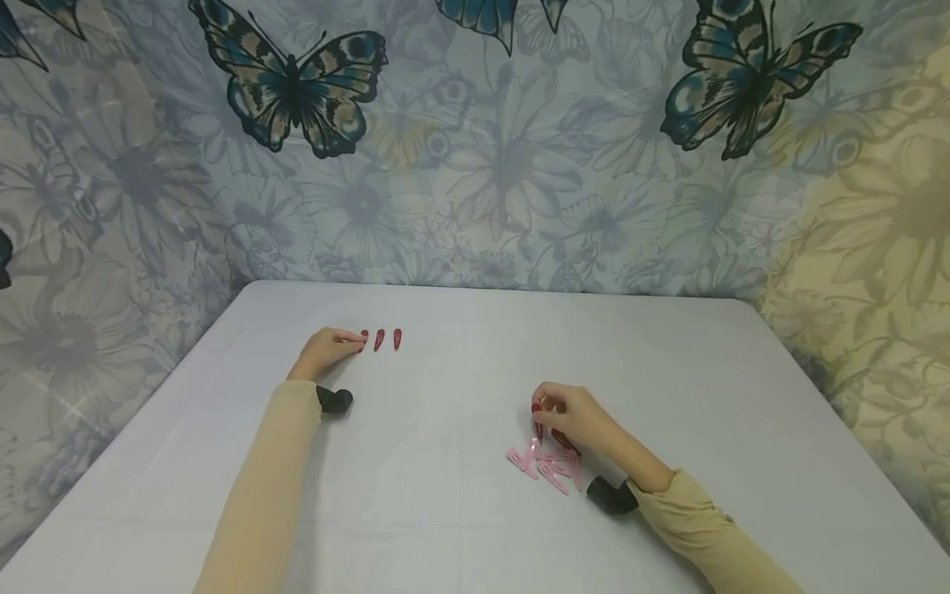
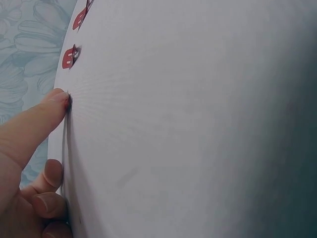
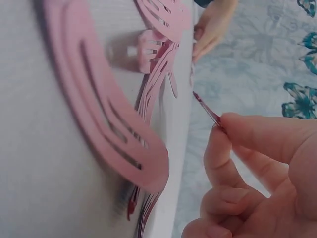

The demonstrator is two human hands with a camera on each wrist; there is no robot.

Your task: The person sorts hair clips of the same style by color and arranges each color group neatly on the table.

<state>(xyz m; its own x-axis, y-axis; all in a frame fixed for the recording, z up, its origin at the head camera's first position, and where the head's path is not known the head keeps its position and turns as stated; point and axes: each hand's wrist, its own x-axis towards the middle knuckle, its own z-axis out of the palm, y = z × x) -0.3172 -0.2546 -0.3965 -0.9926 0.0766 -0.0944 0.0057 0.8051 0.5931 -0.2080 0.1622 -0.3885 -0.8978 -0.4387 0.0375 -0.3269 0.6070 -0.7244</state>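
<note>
Head view: My left hand (image 1: 325, 350) pinches the end red clip (image 1: 364, 337) of a short row; two glossy, teardrop-shaped red clips (image 1: 388, 339) lie just beside it. My right hand (image 1: 575, 414) grips another red clip (image 1: 538, 430) between thumb and finger, over a loose pile of pink clips (image 1: 552, 473) with a dark red clip (image 1: 566, 442) among them. Surface: smooth, matte white table (image 1: 445, 412). Behind: wallpaper (image 1: 512, 181) with grey flowers and blue-black butterflies. My sleeves run out of frame; the overlapping pile prevents a count.

Left wrist view: Thumb and finger meet at the end clip, mostly covered by the thumb. The next two show slotted red faces, the farther cut off. Right side dark and blurred.

Right wrist view: The gripped clip appears edge-on, thin. Pink clips are flat, curved, slotted; the nearest is cropped at the top.
</note>
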